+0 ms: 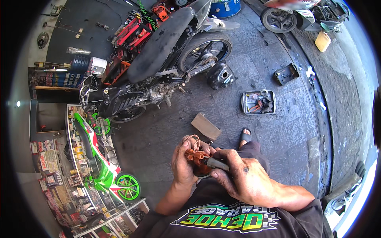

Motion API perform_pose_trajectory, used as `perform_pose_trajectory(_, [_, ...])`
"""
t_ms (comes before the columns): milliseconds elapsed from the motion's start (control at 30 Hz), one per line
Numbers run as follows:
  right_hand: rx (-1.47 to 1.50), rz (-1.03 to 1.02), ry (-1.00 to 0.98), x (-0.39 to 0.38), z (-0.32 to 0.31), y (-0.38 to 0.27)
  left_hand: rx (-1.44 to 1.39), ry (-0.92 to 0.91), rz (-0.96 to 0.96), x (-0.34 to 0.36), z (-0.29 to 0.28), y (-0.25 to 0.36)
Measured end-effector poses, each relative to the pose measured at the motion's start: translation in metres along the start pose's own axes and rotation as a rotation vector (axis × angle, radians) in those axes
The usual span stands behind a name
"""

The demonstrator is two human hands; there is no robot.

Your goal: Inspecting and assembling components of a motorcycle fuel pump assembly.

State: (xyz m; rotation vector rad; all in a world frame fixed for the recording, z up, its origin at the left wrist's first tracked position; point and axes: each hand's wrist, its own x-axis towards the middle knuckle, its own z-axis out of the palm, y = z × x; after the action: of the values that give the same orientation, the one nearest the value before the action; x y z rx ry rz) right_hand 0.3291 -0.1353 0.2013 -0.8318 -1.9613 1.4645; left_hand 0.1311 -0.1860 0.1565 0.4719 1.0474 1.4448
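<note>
In the lower middle, my left hand (181, 166) is closed round an orange-brown plastic part (195, 155) with a loop of thin wire rising from it. My right hand (244, 176) grips a dark cylindrical piece (217, 164) right against that part, thumb and index finger curled over it. The lower portion of the orange part is partly hidden by my fingers.
A dark motorcycle (154, 51) stands ahead, with a loose black tank (218, 81) beside it. A tool tray (258, 93), black bin (282, 71) and flat board (204, 125) lie on the floor. A green motorbike (99, 158) sits left; a scooter (278, 22) stands back right.
</note>
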Motion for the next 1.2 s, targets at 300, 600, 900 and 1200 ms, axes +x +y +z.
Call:
perform_pose_trajectory(300, [0.019, 0.047, -0.034, 0.001, -0.013, -0.004, 0.126, 0.167, 0.063, 0.006, 0.016, 0.002])
perform_pose_trajectory(600, [0.12, 0.073, 0.058, 0.002, -0.009, 0.002, 0.194, 0.179, 0.034, 0.013, 0.006, 0.004])
perform_pose_trajectory(900, [-0.009, -0.009, 0.131, 0.007, 0.001, 0.008, 0.15, 0.141, 0.028, 0.017, 0.006, 0.003])
perform_pose_trajectory(1200, [-0.032, -0.054, 0.132, 0.01, 0.008, 0.012, 0.293, 0.144, 0.128, 0.016, 0.012, 0.008])
